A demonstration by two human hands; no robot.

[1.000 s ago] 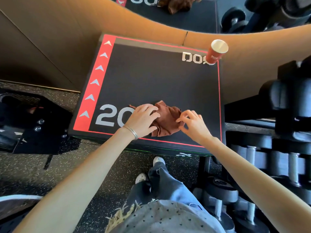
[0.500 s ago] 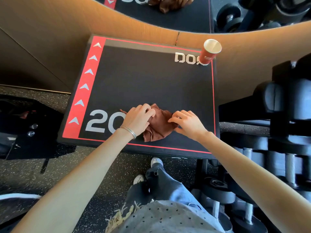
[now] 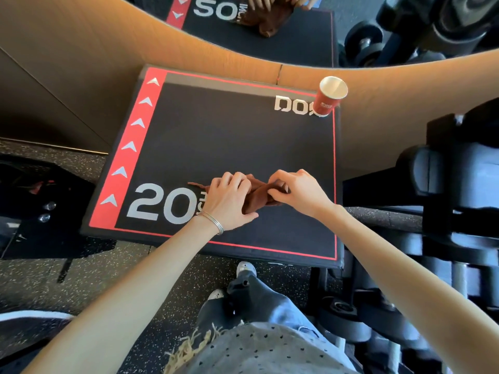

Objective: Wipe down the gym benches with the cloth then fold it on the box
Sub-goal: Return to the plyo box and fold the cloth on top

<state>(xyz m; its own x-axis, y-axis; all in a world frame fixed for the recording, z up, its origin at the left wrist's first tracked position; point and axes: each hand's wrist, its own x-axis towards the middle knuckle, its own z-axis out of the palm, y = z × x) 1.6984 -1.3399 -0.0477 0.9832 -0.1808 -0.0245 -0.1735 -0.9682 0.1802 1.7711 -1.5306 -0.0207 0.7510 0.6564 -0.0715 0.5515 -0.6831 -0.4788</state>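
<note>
A brown cloth point(image 3: 259, 197) lies bunched on the near half of the black box point(image 3: 229, 136), which has a red border and a large white "20". My left hand point(image 3: 229, 202), with a thin bracelet on the wrist, presses down on the cloth's left part; a corner of cloth sticks out to its left. My right hand point(image 3: 298, 191) pinches the cloth's right part between thumb and fingers. Most of the cloth is hidden under the two hands.
A red paper cup point(image 3: 330, 97) stands on the box's far right corner. A dumbbell rack point(image 3: 445, 238) crowds the right side. A wooden wall with a mirror point(image 3: 270, 20) rises behind the box. Dark equipment point(image 3: 32, 206) sits on the speckled floor at left.
My hands have drawn closer together and the cloth is gathered into a tighter, narrower bundle between them. The right hand now grips the cloth instead of touching its edge.
</note>
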